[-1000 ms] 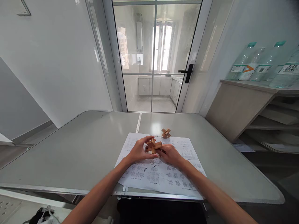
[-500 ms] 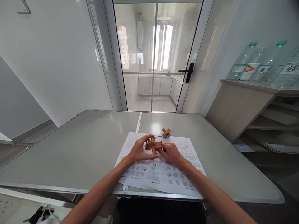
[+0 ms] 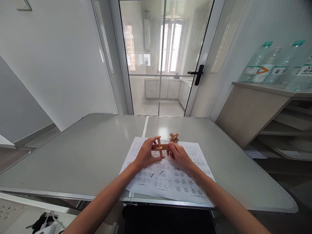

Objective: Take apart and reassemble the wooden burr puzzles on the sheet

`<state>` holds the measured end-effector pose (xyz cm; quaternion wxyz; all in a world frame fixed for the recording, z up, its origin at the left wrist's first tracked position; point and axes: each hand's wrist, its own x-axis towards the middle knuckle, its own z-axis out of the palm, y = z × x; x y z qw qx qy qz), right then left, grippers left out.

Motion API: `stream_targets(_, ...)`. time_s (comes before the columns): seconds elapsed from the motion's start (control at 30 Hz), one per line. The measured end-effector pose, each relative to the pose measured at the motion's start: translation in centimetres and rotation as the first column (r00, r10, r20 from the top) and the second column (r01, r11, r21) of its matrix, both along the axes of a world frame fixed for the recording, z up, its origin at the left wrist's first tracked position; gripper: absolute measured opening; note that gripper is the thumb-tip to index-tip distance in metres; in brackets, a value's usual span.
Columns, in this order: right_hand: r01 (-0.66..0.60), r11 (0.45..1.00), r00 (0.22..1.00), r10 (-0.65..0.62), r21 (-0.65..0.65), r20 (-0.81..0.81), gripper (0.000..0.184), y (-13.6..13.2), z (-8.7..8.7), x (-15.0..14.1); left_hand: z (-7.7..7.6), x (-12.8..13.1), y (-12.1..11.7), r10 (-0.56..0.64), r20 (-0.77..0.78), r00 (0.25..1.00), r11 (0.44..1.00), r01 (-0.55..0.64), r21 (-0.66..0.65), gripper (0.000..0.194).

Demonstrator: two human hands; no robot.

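A brown wooden interlocking puzzle (image 3: 159, 148) of crossed bars is held between both hands, just above a printed sheet. My left hand (image 3: 145, 152) grips the upright bar, thumb at its lower end and fingers at its top. My right hand (image 3: 177, 153) pinches the right end of the level bar between thumb and fingers. The white paper sheet (image 3: 168, 182), printed with rows of small puzzle diagrams, lies flat under both hands. Behind it stands a second wooden puzzle (image 3: 174, 137), assembled in a cross shape, touched by neither hand.
A grey table (image 3: 73, 156) with a metal edge spans the view. Beyond it is a glass door (image 3: 146, 87) with a black handle (image 3: 199, 74). At right, several clear bottles (image 3: 280, 65) stand on a wooden shelf unit (image 3: 258, 100). A dark object with cables lies at lower left.
The puzzle has been tilted and raised slightly in my hands. My right hand has shifted its grip, its thumb and fingers now pinching the end of the level bar.
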<state>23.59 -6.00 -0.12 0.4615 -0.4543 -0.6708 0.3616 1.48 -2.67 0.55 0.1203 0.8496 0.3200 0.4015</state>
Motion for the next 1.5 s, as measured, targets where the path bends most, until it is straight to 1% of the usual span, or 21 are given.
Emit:
stream_targets(0.1, -0.041, 0.999, 0.999, 0.041, 0.019, 0.031, 0.051, -0.2, 0.3, -0.1, 0.2, 0.0, -0.2, -0.021, -0.051, 0.998, 0.999, 0.024, 0.042, 0.092)
stream_targets(0.2, -0.034, 0.998, 0.998, 0.031, 0.054, 0.049, 0.050, -0.3, 0.5, -0.1, 0.4, 0.1, -0.2, -0.037, -0.076, 0.996, 0.996, 0.043, 0.081, 0.092)
stream_targets(0.27, -0.028, 0.998, 0.999, 0.026, 0.058, 0.045, 0.050, -0.2, 0.5, -0.1, 0.5, 0.1, -0.2, -0.024, -0.079, 0.997, 0.996, 0.031, 0.081, 0.092)
stream_targets(0.37, -0.047, 0.998, 0.999, 0.046, 0.030, 0.021, 0.048, -0.1, 0.5, 0.1, 0.4, 0.1, 0.0, 0.007, -0.079, 0.997, 0.998, -0.002, 0.057, 0.091)
stream_targets(0.43, -0.069, 0.998, 0.998, 0.069, -0.002, -0.010, 0.046, -0.1, 0.4, 0.1, 0.4, 0.0, 0.1, 0.005, -0.077, 0.997, 0.999, -0.002, 0.041, 0.091)
stream_targets(0.53, -0.110, 0.993, 0.993, 0.108, -0.047, -0.041, 0.046, 0.0, 0.2, 0.3, 0.4, -0.1, 0.1, -0.039, -0.080, 0.996, 0.998, 0.042, 0.044, 0.093)
stream_targets(0.63, -0.147, 0.985, 0.989, 0.146, -0.088, -0.025, 0.049, 0.1, -0.1, 0.4, 0.6, 0.0, -0.1, -0.074, -0.100, 0.992, 0.995, 0.079, 0.052, 0.095)
stream_targets(0.7, -0.138, 0.986, 0.990, 0.139, -0.089, 0.009, 0.052, 0.2, -0.4, 0.4, 0.7, 0.0, -0.2, -0.081, -0.111, 0.991, 0.995, 0.086, 0.045, 0.095)
stream_targets(0.87, -0.044, 0.999, 0.996, 0.045, -0.023, 0.074, 0.060, 0.2, -0.7, 0.1, 0.6, 0.2, -0.3, -0.069, -0.094, 0.993, 0.997, 0.072, 0.035, 0.095)
stream_targets(1.0, 0.020, 1.000, 0.999, -0.021, 0.005, 0.040, 0.061, 0.1, -0.8, -0.4, 0.3, 0.4, -0.2, -0.057, -0.058, 0.997, 0.997, 0.060, 0.051, 0.096)
stream_targets(1.1, 0.047, 0.999, 0.999, -0.047, -0.002, -0.011, 0.062, 0.2, -0.9, -0.8, 0.2, 0.6, -0.3, -0.032, -0.032, 0.999, 0.998, 0.033, 0.051, 0.099)
stream_targets(1.2, 0.022, 1.000, 0.999, -0.023, -0.017, -0.028, 0.064, 0.3, -1.1, -1.0, 0.2, 0.6, -0.4, -0.032, -0.023, 0.999, 0.998, 0.033, 0.047, 0.101)
stream_targets(1.3, -0.009, 0.999, 1.000, 0.008, -0.035, -0.018, 0.067, 0.3, -1.3, -1.0, 0.1, 0.6, -0.5, -0.068, -0.041, 0.997, 0.996, 0.070, 0.048, 0.102)
stream_targets(1.4, -0.014, 0.998, 1.000, 0.013, -0.056, -0.013, 0.070, 0.2, -1.3, -0.9, 0.0, 0.6, -0.5, -0.087, -0.053, 0.995, 0.995, 0.090, 0.049, 0.105)
stream_targets(1.5, -0.029, 0.997, 0.999, 0.027, -0.071, -0.021, 0.071, 0.2, -1.2, -0.9, 0.0, 0.6, -0.5, -0.112, -0.025, 0.993, 0.993, 0.113, 0.027, 0.097)
